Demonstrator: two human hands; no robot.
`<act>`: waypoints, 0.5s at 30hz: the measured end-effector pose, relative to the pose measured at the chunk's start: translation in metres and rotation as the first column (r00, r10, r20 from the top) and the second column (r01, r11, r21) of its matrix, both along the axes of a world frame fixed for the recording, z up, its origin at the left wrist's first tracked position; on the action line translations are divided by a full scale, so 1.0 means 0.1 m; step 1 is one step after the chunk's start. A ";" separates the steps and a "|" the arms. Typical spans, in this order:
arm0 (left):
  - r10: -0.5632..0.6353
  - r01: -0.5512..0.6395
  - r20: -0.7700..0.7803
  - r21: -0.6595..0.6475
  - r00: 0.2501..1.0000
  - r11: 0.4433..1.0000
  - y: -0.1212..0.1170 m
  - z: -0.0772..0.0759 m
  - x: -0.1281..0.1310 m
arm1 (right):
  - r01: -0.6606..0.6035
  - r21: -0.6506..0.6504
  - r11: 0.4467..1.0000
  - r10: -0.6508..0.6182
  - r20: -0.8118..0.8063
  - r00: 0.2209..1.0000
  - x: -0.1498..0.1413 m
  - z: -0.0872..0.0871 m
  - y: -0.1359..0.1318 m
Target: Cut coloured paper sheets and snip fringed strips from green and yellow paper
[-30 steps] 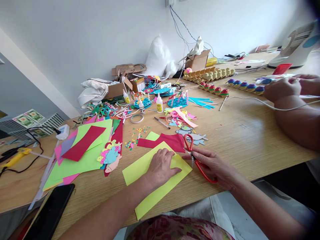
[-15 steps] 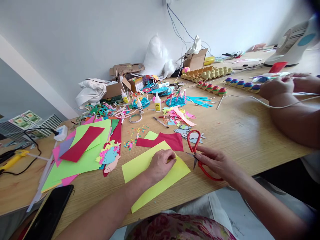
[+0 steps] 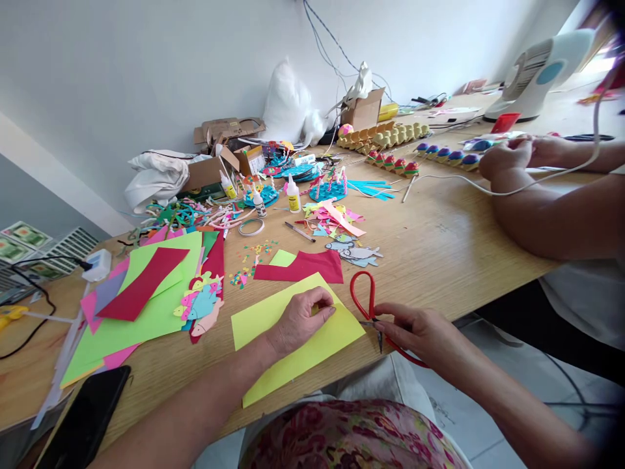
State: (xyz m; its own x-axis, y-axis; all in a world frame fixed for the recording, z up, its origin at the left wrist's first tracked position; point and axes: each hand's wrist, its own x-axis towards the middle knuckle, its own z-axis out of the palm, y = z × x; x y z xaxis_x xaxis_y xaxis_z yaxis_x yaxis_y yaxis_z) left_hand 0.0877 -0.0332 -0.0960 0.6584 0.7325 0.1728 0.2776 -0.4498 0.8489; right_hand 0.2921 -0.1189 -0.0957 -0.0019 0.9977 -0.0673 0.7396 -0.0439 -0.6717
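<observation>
Yellow sheet [image 3: 312, 348]: flat at the near edge of the surface [image 3: 430, 241], under the left grip [image 3: 299, 319]. Left fingers curl toward thumb over it; can't tell if they pinch paper or just press. Right grip [image 3: 420, 332] is closed around the red-handled scissors [image 3: 373, 312], blades spread, one tip right by the sheet's right corner; contact unclear.

Handling, my read: sheet is light, thin, bendy, holds a crease, slides if not pinned. Take it flat by a margin, thumb on top, clear of the blades. Scissors look light and rigid, handles probably smooth; hold by the loops.

Counts: 1 yellow sheet, 1 scissors, 1 dark red offcut [image 3: 319, 266], 1 pale green piece [image 3: 283, 258] beside it, 1 pen [image 3: 299, 232], 1 phone [image 3: 90, 410], 3 glue bottles [image 3: 293, 197], 5 red-topped cups [image 3: 400, 167] in a row, 5 purple-topped cups [image 3: 456, 158] visible. Coloured paper fish [image 3: 204, 305] and grey fish [image 3: 360, 253] overlap, no reliable count. Confetti [image 3: 239, 279]: too many, too small.
</observation>
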 end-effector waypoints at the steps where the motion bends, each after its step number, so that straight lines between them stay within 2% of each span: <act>1: 0.004 -0.004 0.003 0.006 1.000 1.000 0.00 0.00 0.00 | -0.009 0.001 1.000 0.009 0.022 1.000 -0.02 0.02 0.00; 11: 0.060 -0.053 -0.058 0.103 0.997 0.993 0.00 -0.05 0.04 | -0.093 -0.028 0.995 0.097 0.191 0.977 -0.10 0.05 0.04; 13: 0.074 -0.059 -0.085 0.163 0.994 0.985 0.00 -0.06 0.04 | -0.100 -0.040 0.994 0.107 0.220 0.970 -0.09 0.06 0.05; 15: 0.101 -0.067 -0.106 0.281 0.989 0.957 0.00 -0.06 0.03 | -0.101 -0.053 0.994 0.111 0.241 0.964 -0.10 0.07 0.06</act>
